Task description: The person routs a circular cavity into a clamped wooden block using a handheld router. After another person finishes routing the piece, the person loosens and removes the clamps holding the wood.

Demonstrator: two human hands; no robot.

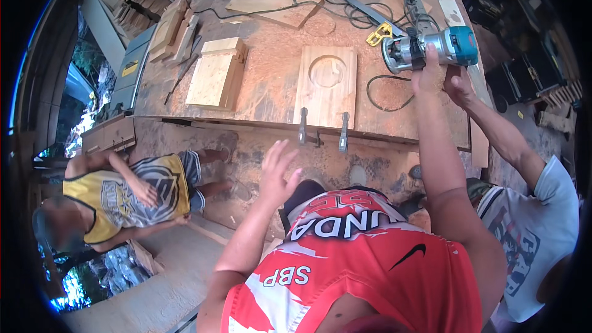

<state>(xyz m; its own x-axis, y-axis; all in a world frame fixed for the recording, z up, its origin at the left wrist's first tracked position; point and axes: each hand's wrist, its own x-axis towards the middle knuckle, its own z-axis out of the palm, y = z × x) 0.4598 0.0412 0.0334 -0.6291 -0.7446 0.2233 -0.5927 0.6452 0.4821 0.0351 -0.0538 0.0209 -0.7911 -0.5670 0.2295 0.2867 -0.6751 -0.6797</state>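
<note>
My right hand [428, 74] is wrapped round a compact wood router [448, 44], with a silver body and a teal end, tilted on its side above the right part of the workbench. Just beside the router is another person's hand [458, 88]; whether it touches the tool I cannot tell. My left hand [279, 171] hangs free before the bench's front edge, fingers apart, holding nothing. Between my hands lies a pale wooden board [332, 106] with a round recess cut into it. A left clamp [303, 126] and a right clamp [343, 132] grip its near edge.
Stacked wooden blocks [213, 83] stand left of the board on the sawdust-covered workbench [265, 68]. A black cord [265, 13] winds across the back near a yellow tool [379, 34]. One person in yellow [126, 194] is at left, another in grey [530, 228] at right.
</note>
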